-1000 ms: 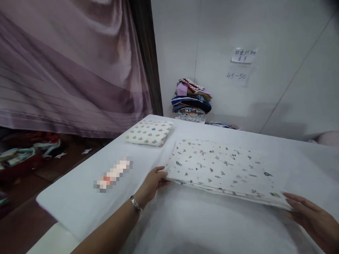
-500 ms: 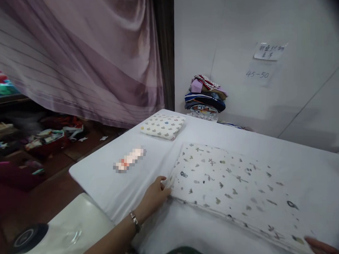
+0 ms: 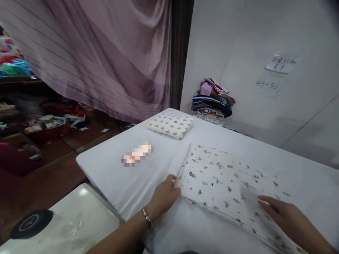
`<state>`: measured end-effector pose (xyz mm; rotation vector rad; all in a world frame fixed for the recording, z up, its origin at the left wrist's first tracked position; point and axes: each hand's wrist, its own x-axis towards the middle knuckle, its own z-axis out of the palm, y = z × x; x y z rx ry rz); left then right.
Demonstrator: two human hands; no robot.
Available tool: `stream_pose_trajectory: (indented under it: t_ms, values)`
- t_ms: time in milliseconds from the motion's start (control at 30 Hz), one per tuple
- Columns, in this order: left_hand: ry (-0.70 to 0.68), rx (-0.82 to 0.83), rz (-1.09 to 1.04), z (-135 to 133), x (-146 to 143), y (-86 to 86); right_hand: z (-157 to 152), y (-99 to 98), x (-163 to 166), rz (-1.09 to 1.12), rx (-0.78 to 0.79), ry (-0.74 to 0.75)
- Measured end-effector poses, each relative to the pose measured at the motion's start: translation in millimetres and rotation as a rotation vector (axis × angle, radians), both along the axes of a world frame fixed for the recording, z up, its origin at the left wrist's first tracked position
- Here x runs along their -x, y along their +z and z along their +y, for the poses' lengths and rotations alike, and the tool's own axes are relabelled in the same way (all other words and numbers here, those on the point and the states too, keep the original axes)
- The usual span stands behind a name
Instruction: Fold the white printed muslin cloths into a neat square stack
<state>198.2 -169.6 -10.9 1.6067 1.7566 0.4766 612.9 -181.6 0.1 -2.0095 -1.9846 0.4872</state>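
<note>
A white folded cloth (image 3: 223, 180) with small grey and olive plant prints lies flat on the table. My left hand (image 3: 167, 191), with a metal bracelet at the wrist, is closed on the near left edge of this cloth; its fingertips are partly hidden. Over the right half of the cloth, my right hand (image 3: 280, 210) has its fingers stretched out and holds nothing. Whether it touches the fabric I cannot tell. Farther back, a second folded cloth (image 3: 172, 124) with a grey leaf-like pattern lies on the table.
A white-covered table (image 3: 101, 163) carries a blurred-out item (image 3: 137, 154) at left. A pale surface with a dark round object (image 3: 31, 224) stands at lower left. Folded textiles (image 3: 213, 100) are stacked by the wall. A pink curtain (image 3: 127, 59) hangs behind.
My right hand has moved left from the cloth's far right corner to above its surface. My left hand stays at the left edge. The view has shifted slightly.
</note>
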Motion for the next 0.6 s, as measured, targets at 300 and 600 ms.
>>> stream_pose_trajectory:
  t_ms: [300,600]
  values:
    - [0.051,-0.136,-0.021,-14,1,-13.4,143,23.0,221,0.272,0.202,0.096]
    - [0.000,-0.100,-0.060,-7,4,-18.3,248,12.7,261,-0.048,0.341,-0.044]
